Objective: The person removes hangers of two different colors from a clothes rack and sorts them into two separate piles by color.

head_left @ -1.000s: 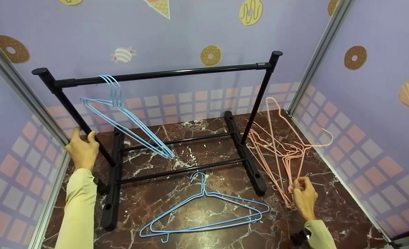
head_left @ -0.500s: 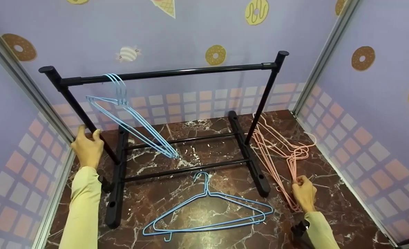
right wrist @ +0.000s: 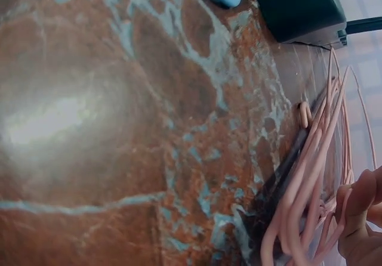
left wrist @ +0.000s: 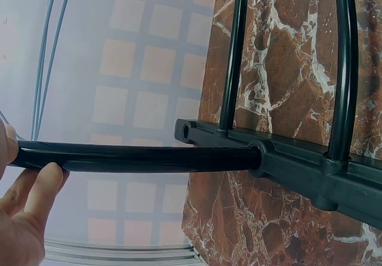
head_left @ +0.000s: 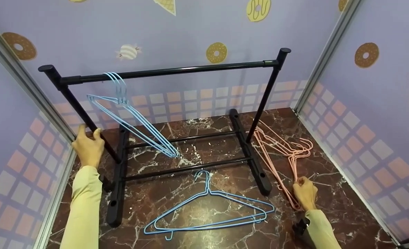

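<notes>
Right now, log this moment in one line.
left hand grips black metal rack post | right hand pinches pink wire hangers on marble floor

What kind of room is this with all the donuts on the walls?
Probably a small play-style booth set up for hanging clothes: purple donut wallpaper, a black clothes rack on a marble-look floor, and blue hangers and pink hangers.

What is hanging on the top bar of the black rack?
Light blue wire hangers hook over the top bar near its left end, seemingly three. The left hand grips the rack's left post.
</notes>
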`<state>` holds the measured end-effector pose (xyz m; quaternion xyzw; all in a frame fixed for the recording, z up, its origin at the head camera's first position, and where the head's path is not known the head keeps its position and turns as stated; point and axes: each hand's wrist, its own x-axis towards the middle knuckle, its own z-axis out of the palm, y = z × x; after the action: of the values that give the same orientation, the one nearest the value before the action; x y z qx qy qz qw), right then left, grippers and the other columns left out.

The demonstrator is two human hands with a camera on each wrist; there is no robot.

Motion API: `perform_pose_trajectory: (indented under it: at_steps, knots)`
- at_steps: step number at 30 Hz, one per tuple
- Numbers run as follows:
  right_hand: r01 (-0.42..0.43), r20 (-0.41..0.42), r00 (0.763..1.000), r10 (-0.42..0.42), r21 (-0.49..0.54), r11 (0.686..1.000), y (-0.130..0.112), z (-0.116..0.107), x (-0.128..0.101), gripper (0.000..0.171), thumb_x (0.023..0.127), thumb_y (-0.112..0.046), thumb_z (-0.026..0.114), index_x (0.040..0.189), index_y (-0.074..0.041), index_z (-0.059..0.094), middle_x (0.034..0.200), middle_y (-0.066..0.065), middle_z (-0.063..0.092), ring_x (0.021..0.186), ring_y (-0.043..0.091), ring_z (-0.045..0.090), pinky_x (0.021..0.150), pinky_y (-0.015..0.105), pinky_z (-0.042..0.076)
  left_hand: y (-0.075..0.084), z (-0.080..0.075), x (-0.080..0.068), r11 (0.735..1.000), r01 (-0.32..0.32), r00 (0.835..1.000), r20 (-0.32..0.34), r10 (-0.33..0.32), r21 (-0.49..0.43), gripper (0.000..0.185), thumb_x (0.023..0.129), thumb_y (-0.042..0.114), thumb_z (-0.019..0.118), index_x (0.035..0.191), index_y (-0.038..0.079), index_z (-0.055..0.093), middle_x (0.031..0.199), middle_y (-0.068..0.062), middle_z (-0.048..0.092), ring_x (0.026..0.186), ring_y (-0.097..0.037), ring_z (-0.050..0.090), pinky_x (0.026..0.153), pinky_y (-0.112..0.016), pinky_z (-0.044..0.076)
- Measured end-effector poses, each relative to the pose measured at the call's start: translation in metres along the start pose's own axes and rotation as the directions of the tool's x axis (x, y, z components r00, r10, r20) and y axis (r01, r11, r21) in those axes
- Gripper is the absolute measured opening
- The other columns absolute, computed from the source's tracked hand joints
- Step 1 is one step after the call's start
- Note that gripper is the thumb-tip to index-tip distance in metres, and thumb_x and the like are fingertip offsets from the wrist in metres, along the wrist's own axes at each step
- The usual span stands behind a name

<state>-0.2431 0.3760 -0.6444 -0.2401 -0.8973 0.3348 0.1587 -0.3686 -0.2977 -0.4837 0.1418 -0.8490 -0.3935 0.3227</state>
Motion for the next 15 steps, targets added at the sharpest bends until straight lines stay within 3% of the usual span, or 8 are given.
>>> perform_pose_trajectory:
  at_steps: [10, 15]
  knots:
    - [0.083, -0.066, 0.994, -0.083, -0.005, 0.997, 0.004, 0.006, 0.001, 0.009, 0.081, -0.009, 0.065, 0.082, 0.0, 0.07, 0.075, 0.014, 0.071, 0.074, 0.035, 0.067, 0.067, 0.042, 0.047, -0.001, 0.0, -0.001, 1.0, 0.004, 1.0, -0.006, -0.004, 0.009, 0.036, 0.098, 0.022, 0.064, 0.128, 0.003, 0.059, 0.115, -0.034, 0.068, 0.105, -0.066, 0.054, 0.097, -0.064, 0.04]
    - [0.146, -0.135, 0.981, -0.142, 0.014, 0.989, 0.006, 0.011, -0.002, 0.012, 0.081, -0.005, 0.065, 0.088, 0.005, 0.069, 0.079, 0.02, 0.073, 0.075, 0.039, 0.069, 0.073, 0.049, 0.049, 0.001, 0.002, 0.0, 1.0, 0.016, 1.0, -0.002, -0.016, 0.006, 0.036, 0.097, 0.022, 0.064, 0.127, 0.003, 0.059, 0.12, -0.034, 0.066, 0.108, -0.067, 0.051, 0.098, -0.064, 0.038]
